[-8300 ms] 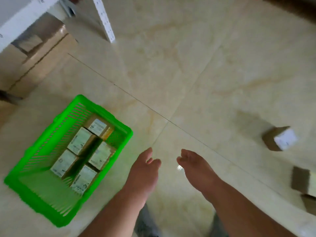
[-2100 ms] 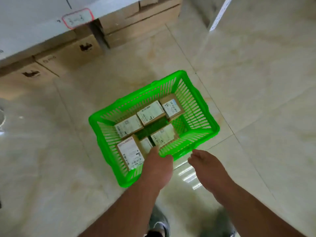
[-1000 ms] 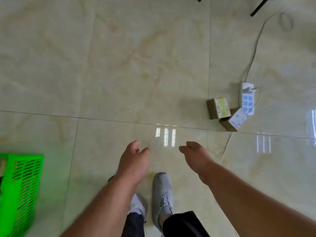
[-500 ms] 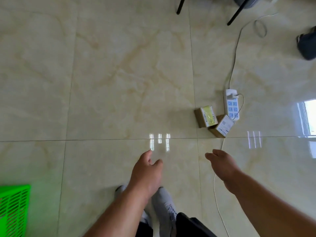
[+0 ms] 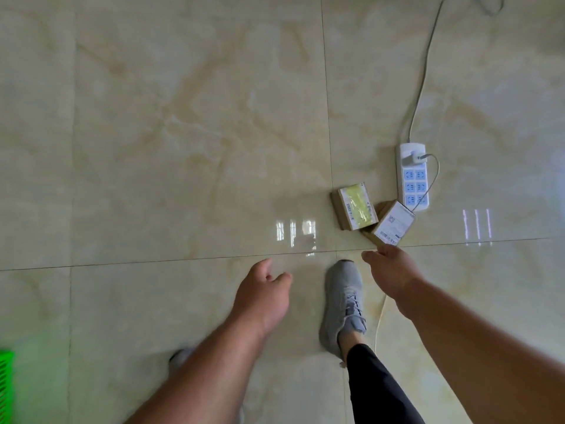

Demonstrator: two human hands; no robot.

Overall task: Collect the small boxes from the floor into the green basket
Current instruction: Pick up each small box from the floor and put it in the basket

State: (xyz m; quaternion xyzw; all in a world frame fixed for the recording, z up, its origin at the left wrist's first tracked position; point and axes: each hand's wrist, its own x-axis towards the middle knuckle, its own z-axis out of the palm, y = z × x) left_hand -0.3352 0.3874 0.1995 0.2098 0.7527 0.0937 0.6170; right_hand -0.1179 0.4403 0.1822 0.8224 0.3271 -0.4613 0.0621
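Two small brown boxes lie side by side on the tiled floor: one with a yellow label (image 5: 355,206) and, touching it on the right, one with a white label (image 5: 393,223) tilted on its edge. My right hand (image 5: 391,273) hangs just below the white-label box, fingers apart, holding nothing. My left hand (image 5: 263,296) is lower and to the left, loosely curled and empty. Only a corner of the green basket (image 5: 6,384) shows at the bottom-left edge.
A white power strip (image 5: 412,179) with a plugged-in charger lies right beside the boxes, its cable (image 5: 423,78) running to the top right. A thin wire trails down past my grey shoe (image 5: 344,304), which is stepped forward. Glossy tiles surround everything.
I have stepped closer to the two boxes; they now sit nearer and larger. My right hand has moved up towards the white-label box. The basket has slid further out at the left edge.
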